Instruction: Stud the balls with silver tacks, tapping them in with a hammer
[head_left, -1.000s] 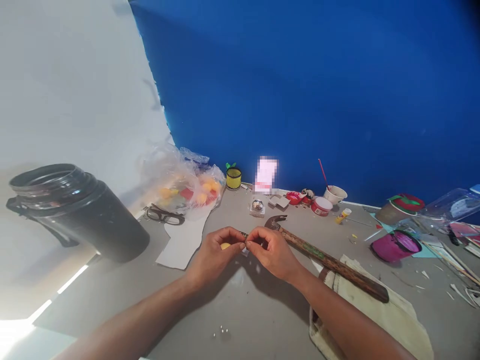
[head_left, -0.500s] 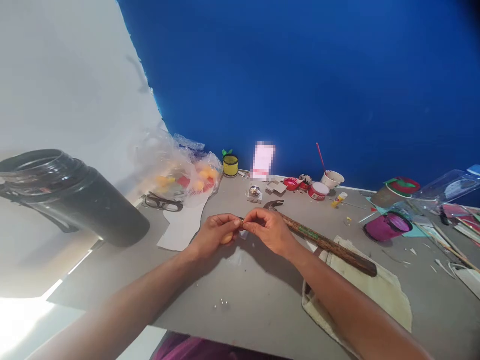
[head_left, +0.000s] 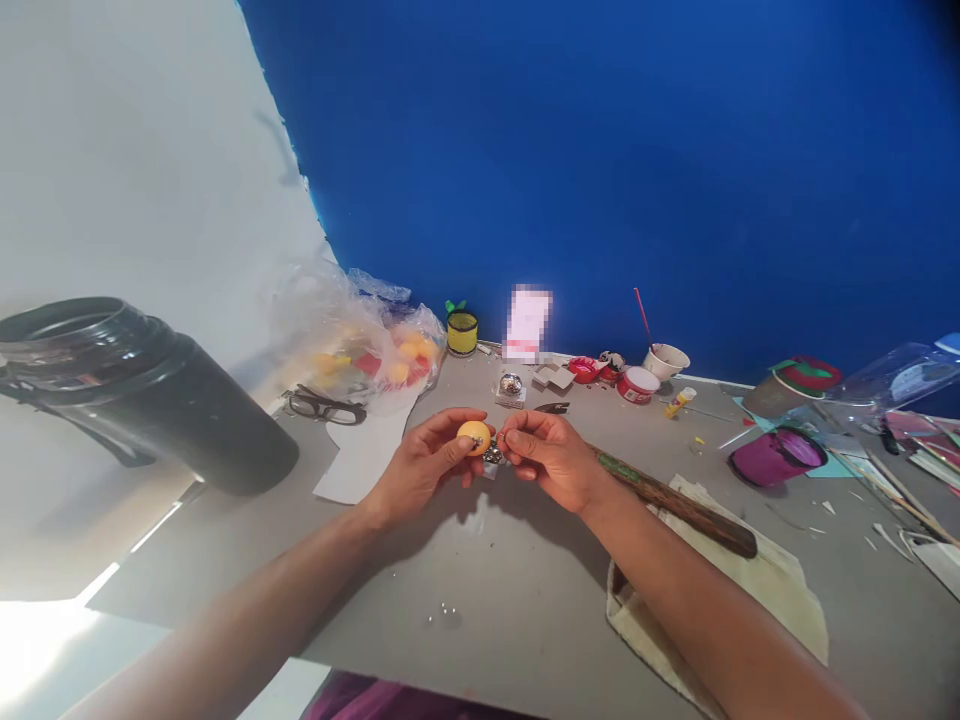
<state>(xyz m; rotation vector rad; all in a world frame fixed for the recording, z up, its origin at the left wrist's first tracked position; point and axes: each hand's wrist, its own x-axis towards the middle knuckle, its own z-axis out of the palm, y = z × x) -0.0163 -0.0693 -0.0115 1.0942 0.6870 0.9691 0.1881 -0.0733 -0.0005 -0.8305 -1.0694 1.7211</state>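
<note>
Yellow ball (head_left: 475, 437) is sitting above the grey table (head_left: 525, 590), pinched in the left hand (head_left: 427, 467) fingertips; the right hand (head_left: 551, 462) is closing its fingers on a small metal piece (head_left: 493, 455) beside it, near the hammer (head_left: 660, 495).

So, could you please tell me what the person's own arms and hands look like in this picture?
Both forearms are bare up to the picture's lower edge: no sleeves, gloves, watch or bracelet show. The left hand and the right hand are bare too, with short nails; I cannot make out any ring. No markings or tattoos are visible on either arm.
</note>
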